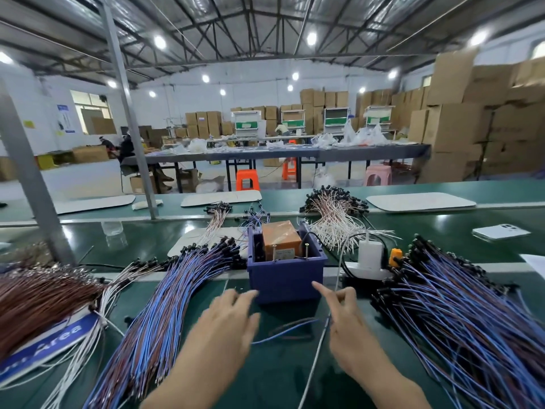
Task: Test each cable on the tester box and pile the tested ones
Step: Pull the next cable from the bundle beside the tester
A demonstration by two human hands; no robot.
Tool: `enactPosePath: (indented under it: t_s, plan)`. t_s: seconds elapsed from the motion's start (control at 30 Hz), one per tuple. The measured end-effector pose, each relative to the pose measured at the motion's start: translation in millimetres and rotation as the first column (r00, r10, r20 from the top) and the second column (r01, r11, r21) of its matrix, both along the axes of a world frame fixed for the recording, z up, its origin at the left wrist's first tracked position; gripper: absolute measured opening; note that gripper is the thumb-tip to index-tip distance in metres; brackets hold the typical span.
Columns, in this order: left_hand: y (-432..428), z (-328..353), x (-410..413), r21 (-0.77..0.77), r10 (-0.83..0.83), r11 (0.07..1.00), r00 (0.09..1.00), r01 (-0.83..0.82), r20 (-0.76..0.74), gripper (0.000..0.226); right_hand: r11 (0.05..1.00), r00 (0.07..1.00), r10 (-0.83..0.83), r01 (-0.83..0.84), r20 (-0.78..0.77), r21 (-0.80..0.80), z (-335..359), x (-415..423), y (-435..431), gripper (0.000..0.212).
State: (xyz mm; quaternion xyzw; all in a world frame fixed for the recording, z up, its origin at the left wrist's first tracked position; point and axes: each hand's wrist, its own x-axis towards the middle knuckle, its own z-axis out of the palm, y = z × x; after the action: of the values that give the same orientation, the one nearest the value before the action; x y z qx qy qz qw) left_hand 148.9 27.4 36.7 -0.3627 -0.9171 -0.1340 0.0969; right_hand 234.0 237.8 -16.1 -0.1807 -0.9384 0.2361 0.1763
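Observation:
The tester, an orange unit (281, 239) with two metal posts, sits in a blue box (285, 276) at the middle of the green table. My left hand (230, 320) reaches toward the box's front with straight fingers. One blue-and-brown cable (290, 327) loops between my hands; its left end runs under my left palm. My right hand (346, 318) points its index finger at the box, the other fingers curled. The cable's right end reaches that hand, and whether the hand grips it is hidden. Large piles of blue-and-brown cables lie at the left (165, 305) and the right (460, 314).
A thin grey wire (317, 355) runs past my right hand toward the table's near edge. A white power strip with a charger (370, 256) stands right of the box. Brown cables (35, 302) lie far left, white ones (336, 214) behind. A phone (500, 231) lies at the right.

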Motion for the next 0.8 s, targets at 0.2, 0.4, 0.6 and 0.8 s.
enactPosePath:
  t_s: [0.2, 0.4, 0.6, 0.8]
  plan:
    - [55.7, 28.9, 38.0, -0.043, -0.250, 0.968, 0.959, 0.247, -0.131, 0.035, 0.952, 0.987, 0.105, -0.066, -0.118, 0.300, 60.5, 12.5, -13.9, 0.091]
    - [70.8, 64.3, 42.9, 0.499, -0.366, 0.790, 0.927, 0.358, -0.085, 0.026, 0.996, 0.843, 0.085, -0.065, -0.531, 0.056, 107.0, 40.6, -1.6, 0.083]
    - [102.5, 116.7, 52.4, 0.933, -0.613, 0.360, 0.752, -0.006, 0.241, 0.027, 0.966, 0.834, 0.154, -0.240, -0.530, -0.098, 112.7, 59.2, -0.8, 0.036]
    - [148.0, 125.4, 48.9, 0.936, -0.695, 0.279, 0.627, -0.217, 0.353, 0.033, 0.994, 0.851, -0.105, 0.081, -0.514, -0.069, 111.6, 98.9, 36.3, 0.029]
